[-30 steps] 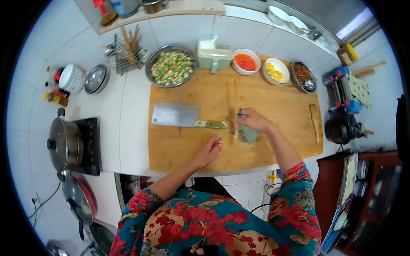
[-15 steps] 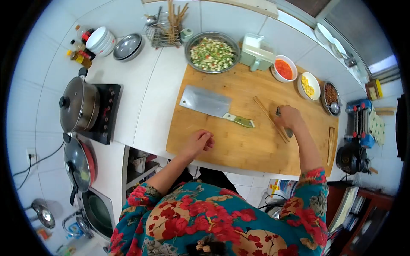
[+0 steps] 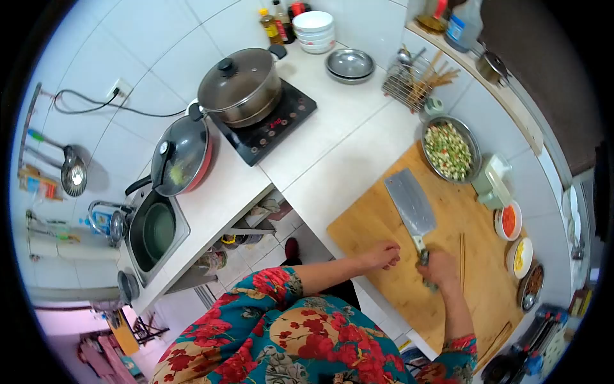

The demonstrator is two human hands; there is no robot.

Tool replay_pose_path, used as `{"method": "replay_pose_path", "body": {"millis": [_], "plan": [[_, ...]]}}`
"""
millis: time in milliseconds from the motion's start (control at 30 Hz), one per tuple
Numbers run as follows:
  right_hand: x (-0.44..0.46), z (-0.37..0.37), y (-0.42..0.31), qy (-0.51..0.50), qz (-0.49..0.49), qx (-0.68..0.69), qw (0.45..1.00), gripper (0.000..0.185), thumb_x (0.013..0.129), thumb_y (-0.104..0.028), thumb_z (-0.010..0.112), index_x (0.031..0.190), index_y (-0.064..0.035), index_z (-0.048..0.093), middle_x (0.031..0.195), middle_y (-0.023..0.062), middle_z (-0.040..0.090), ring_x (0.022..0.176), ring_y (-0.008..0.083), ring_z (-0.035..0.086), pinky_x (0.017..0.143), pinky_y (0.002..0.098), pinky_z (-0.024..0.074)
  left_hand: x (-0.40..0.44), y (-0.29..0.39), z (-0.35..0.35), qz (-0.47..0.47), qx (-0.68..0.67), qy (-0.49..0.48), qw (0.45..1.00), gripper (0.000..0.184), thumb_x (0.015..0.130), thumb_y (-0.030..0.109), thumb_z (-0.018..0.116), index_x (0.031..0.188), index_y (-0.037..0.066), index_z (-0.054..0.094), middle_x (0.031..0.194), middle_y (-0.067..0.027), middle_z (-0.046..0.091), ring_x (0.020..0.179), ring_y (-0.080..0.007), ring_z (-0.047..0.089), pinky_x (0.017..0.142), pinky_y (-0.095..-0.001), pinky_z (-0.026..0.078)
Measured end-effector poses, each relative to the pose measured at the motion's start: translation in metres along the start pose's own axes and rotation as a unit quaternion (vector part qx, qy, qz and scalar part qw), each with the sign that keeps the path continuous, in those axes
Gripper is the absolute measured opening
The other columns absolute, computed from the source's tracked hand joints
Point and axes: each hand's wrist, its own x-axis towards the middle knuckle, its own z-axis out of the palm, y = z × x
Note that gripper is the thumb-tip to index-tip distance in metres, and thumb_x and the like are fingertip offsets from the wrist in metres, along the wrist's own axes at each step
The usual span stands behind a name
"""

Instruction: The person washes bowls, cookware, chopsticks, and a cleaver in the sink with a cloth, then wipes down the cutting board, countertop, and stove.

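My right hand [image 3: 441,267] is closed over the cutting board [image 3: 400,291], beside the handle end of a cleaver [image 3: 410,203]. A small grey-green thing pokes out below its fingers; most of it is hidden, and I cannot make out what it is. Whether the fingers touch the cleaver's handle is unclear. Loosely curled, my left hand [image 3: 382,255] hovers above the board's near left part with nothing visible in it. The cleaver lies flat, blade pointing away from me. Just right of my right hand lies a pair of chopsticks [image 3: 462,253].
Along the board's far side stand a metal bowl of chopped vegetables [image 3: 448,151], a green-white container [image 3: 492,182] and bowls of red [image 3: 508,221] and yellow food [image 3: 519,257]. A lidded pot [image 3: 240,86] sits on an induction cooker [image 3: 272,125]; a lidded pan [image 3: 182,157] stands near the sink [image 3: 157,233].
My view has swung left, bringing the cooker and sink further in. My right hand has moved from beyond the chopsticks to beside the cleaver's handle. The cleaver still lies on the board.
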Motion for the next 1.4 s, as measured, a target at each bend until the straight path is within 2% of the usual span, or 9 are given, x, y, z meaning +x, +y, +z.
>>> {"method": "replay_pose_path", "body": {"millis": [167, 333, 467, 567, 667, 867, 1067, 1167, 1400], "plan": [[-0.015, 0.002, -0.063, -0.055, -0.009, 0.074, 0.996, 0.041, 0.065, -0.035, 0.068, 0.091, -0.0036, 0.061, 0.080, 0.0194, 0.063, 0.075, 0.0360, 0.061, 0.066, 0.0422, 0.0486, -0.014, 0.006, 0.001, -0.003, 0.003, -0.032, 0.999, 0.034, 0.090, 0.032, 0.049, 0.107, 0.002, 0.052, 0.089, -0.0056, 0.058, 0.075, -0.0121, 0.054, 0.066, -0.0268, 0.047], [-0.028, 0.020, -0.125, 0.009, -0.044, 0.191, 0.981, 0.042, 0.067, -0.036, 0.065, 0.086, 0.0014, 0.061, 0.079, 0.0249, 0.061, 0.079, 0.0398, 0.060, 0.069, 0.0449, 0.0485, -0.045, -0.010, -0.015, 0.068, -0.042, 0.156, 0.985, 0.028, 0.083, 0.018, 0.056, 0.104, 0.000, 0.051, 0.087, -0.0056, 0.056, 0.078, -0.0128, 0.053, 0.069, -0.0275, 0.045], [-0.046, 0.002, -0.167, -0.004, -0.099, 0.179, 0.979, 0.046, 0.069, -0.040, 0.065, 0.086, 0.0022, 0.061, 0.075, 0.0255, 0.060, 0.074, 0.0399, 0.060, 0.067, 0.0426, 0.0488, -0.081, -0.021, -0.055, 0.106, -0.049, 0.155, 0.981, 0.030, 0.084, 0.013, 0.053, 0.110, 0.001, 0.045, 0.081, -0.0059, 0.052, 0.073, -0.0121, 0.051, 0.063, -0.0275, 0.045], [-0.061, -0.027, -0.195, -0.114, -0.143, 0.207, 0.961, 0.041, 0.073, -0.037, 0.067, 0.087, 0.0015, 0.061, 0.073, 0.0168, 0.063, 0.067, 0.0291, 0.062, 0.064, 0.0350, 0.0491, -0.126, -0.016, -0.094, 0.099, -0.181, 0.097, 0.974, 0.032, 0.084, 0.012, 0.051, 0.112, 0.003, 0.040, 0.075, -0.0043, 0.048, 0.063, -0.0109, 0.048, 0.052, -0.0267, 0.043], [-0.065, -0.045, -0.211, -0.100, -0.136, 0.428, 0.888, 0.018, 0.080, -0.019, 0.064, 0.092, -0.0051, 0.062, 0.080, -0.0027, 0.061, 0.074, 0.0098, 0.055, 0.070, 0.0264, 0.0458, -0.183, -0.020, -0.136, 0.112, -0.154, 0.093, 0.977, 0.024, 0.085, 0.012, 0.049, 0.105, 0.004, 0.038, 0.068, -0.0025, 0.045, 0.050, -0.0095, 0.043, 0.040, -0.0250, 0.038], [-0.041, -0.070, -0.326, 0.154, -0.188, 0.658, 0.713, 0.023, 0.084, -0.014, 0.059, 0.104, -0.0035, 0.061, 0.098, 0.0041, 0.061, 0.091, 0.0122, 0.055, 0.084, 0.0271, 0.0426, -0.333, -0.013, -0.202, 0.146, -0.099, 0.161, 0.971, 0.019, 0.088, 0.019, 0.053, 0.094, 0.004, 0.042, 0.063, -0.0002, 0.044, 0.044, -0.0081, 0.041, 0.035, -0.0232, 0.035], [-0.045, -0.056, -0.499, 0.301, -0.588, 0.384, 0.645, 0.036, 0.077, -0.016, 0.064, 0.109, -0.0021, 0.059, 0.114, 0.0167, 0.053, 0.099, 0.0252, 0.054, 0.090, 0.0325, 0.0401, -0.436, -0.034, -0.244, 0.216, -0.126, 0.288, 0.924, 0.018, 0.086, 0.014, 0.056, 0.098, 0.007, 0.045, 0.057, 0.0013, 0.042, 0.040, -0.0074, 0.040, 0.033, -0.0233, 0.033], [-0.063, -0.024, -0.578, 0.172, -0.730, 0.186, 0.636, 0.054, 0.074, -0.026, 0.068, 0.121, -0.0057, 0.050, 0.123, 0.0175, 0.047, 0.118, 0.0321, 0.043, 0.097, 0.0401, 0.0351, -0.473, -0.039, -0.251, 0.242, -0.161, 0.360, 0.887, 0.017, 0.085, 0.013, 0.056, 0.094, 0.005, 0.044, 0.056, 0.0007, 0.043, 0.039, -0.0086, 0.041, 0.032, -0.0245, 0.034], [-0.049, -0.003, -0.710, 0.176, -0.816, 0.071, 0.546, 0.049, 0.079, -0.015, 0.056, 0.127, -0.0086, 0.045, 0.137, 0.0114, 0.036, 0.130, 0.0305, 0.028, 0.105, 0.0508, 0.0179, -0.521, -0.057, -0.257, 0.306, -0.237, 0.513, 0.766, 0.014, 0.085, 0.009, 0.053, 0.094, 0.005, 0.042, 0.057, -0.0004, 0.043, 0.038, -0.0084, 0.038, 0.031, -0.0242, 0.033]]}}
